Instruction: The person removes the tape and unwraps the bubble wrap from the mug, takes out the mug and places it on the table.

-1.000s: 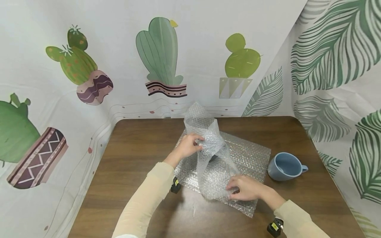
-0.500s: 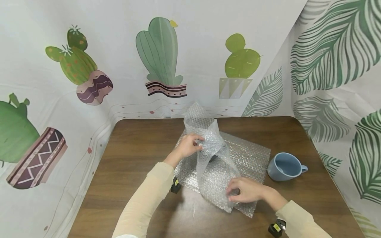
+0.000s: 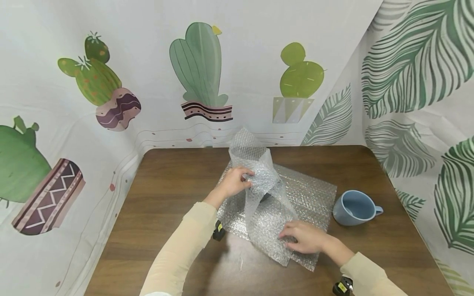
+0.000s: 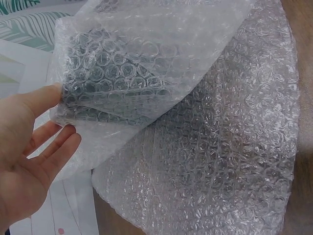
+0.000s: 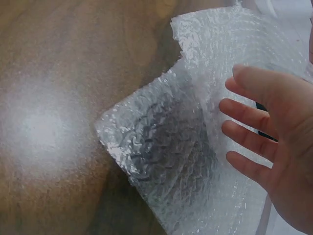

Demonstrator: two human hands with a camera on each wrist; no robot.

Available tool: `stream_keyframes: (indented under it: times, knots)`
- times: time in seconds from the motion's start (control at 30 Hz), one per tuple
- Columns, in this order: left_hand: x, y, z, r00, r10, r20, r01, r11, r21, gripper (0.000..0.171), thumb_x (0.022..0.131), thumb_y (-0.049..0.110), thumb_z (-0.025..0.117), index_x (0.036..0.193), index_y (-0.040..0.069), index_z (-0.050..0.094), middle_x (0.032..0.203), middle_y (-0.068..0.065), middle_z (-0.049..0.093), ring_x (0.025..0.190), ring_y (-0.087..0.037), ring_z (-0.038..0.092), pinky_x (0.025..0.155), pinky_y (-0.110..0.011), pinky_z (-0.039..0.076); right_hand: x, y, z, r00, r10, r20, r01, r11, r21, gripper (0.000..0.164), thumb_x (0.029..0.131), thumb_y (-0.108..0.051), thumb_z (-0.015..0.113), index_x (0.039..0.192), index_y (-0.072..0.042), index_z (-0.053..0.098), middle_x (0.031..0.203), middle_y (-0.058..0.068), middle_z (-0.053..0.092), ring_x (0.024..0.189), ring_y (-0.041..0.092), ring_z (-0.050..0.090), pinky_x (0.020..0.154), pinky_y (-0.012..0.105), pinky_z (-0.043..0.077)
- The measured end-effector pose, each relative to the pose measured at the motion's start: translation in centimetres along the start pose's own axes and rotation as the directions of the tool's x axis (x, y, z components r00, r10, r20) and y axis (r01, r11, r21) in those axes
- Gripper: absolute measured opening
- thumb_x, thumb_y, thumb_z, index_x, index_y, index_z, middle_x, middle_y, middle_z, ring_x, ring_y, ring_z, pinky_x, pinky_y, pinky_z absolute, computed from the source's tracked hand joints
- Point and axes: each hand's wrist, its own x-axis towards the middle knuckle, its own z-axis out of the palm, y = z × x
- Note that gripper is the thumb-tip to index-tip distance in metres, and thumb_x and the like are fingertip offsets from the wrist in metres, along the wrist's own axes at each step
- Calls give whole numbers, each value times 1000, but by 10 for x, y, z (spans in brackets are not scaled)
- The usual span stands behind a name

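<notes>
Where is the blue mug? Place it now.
In the head view the blue mug lies tipped on the table's right side, just right of the bubble wrap, beyond the right hand.

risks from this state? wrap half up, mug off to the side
1. The left hand holds the bubble wrap only by a light pinch at its raised fold; it could slip and flop open.
2. The right hand lies flat on the wrap's near edge, so a tug might slide the sheet toward the mug.

Two hands work here, the left hand and the right hand, on bubble wrap, with one blue mug beyond the right hand.
</notes>
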Motion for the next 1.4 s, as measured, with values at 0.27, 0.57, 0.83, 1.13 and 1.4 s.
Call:
stream_keyframes:
  times: [0.27,0.57,0.83,1.13,1.4]
  knots:
    - [0,0,0,1000,7,-5,-7,1000,17,36,81,20,70,116,16,64,122,-3,57,85,-13,60,71,-24,50,1,-4,1,1000,-15,-14,14,998,-66,27,78,-25,69,104,-18,68,98,-4,59,90,14,56,80,34,50]
    - [1,-2,1,1000,19,-19,-19,1000,23,35,81,19,70,115,16,64,122,-3,57,85,-13,60,71,-24,50,3,-5,-5,1000,1,-7,-1,1000,-2,25,80,-23,68,105,-16,67,99,-4,61,91,15,59,80,34,52]
    - [0,-3,1,999,20,-26,-19,1000,20,36,81,19,70,116,16,64,120,-4,58,85,-13,60,71,-24,50,7,-3,-10,997,5,-80,3,996,91,24,81,-14,66,104,-11,66,96,-3,64,87,11,61,77,29,52]
    - [1,-5,2,999,38,-29,-38,999,-8,35,81,18,70,115,15,64,123,-5,57,85,-14,63,70,-22,51,18,2,-25,945,56,-321,14,977,212,22,79,-4,66,101,-4,66,92,5,67,76,7,62,65,27,55]
    - [1,-4,3,999,27,-25,-28,999,-27,35,81,17,70,115,15,64,124,-5,57,85,-14,62,71,-23,51,22,12,-35,901,137,-412,-52,976,212,22,79,-1,67,99,-7,66,90,5,67,76,7,61,67,30,55]
